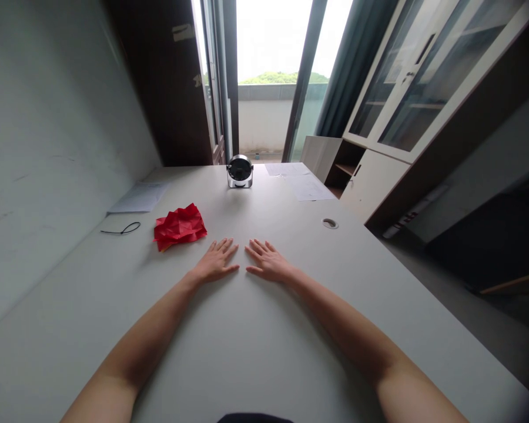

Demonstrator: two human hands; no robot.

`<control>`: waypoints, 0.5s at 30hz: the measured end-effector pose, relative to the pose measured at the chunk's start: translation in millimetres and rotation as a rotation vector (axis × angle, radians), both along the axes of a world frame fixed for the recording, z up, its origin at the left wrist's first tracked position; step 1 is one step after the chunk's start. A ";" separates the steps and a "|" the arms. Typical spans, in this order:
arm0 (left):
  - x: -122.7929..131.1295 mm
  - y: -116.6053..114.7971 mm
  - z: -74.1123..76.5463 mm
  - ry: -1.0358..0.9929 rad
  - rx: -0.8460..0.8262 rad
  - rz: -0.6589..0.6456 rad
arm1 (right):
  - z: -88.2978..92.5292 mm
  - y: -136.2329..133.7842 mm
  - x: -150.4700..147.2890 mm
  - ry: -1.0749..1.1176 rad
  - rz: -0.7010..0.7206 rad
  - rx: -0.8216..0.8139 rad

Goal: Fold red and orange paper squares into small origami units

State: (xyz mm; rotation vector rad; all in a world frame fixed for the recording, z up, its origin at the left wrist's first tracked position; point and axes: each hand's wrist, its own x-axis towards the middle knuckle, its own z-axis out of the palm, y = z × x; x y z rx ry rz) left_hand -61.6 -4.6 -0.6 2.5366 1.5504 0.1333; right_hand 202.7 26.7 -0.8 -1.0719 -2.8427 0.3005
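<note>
Both hands rest palm down on the white table (247,329), side by side with a small gap between them. My left hand (216,261) lies flat with its fingers spread and holds nothing. Just to its left, a crumpled sheet of red paper (180,226) sits on the tabletop, apart from the fingers. My right hand (268,261) is likewise flat, fingers spread, nothing in it. Beyond the hands, toward the far edge, stands a round black device in a silver bracket (240,171); its exact kind I cannot make out.
A black cable tie (123,229) and white papers (139,197) lie by the left wall. More sheets (308,187) are at the far right, near a round cable hole (330,224). A cabinet (374,182) stands beyond the table's right edge.
</note>
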 end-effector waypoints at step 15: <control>0.4 -5.0 5.4 -0.067 0.062 -0.005 | -3.4 1.4 3.0 0.081 0.002 0.038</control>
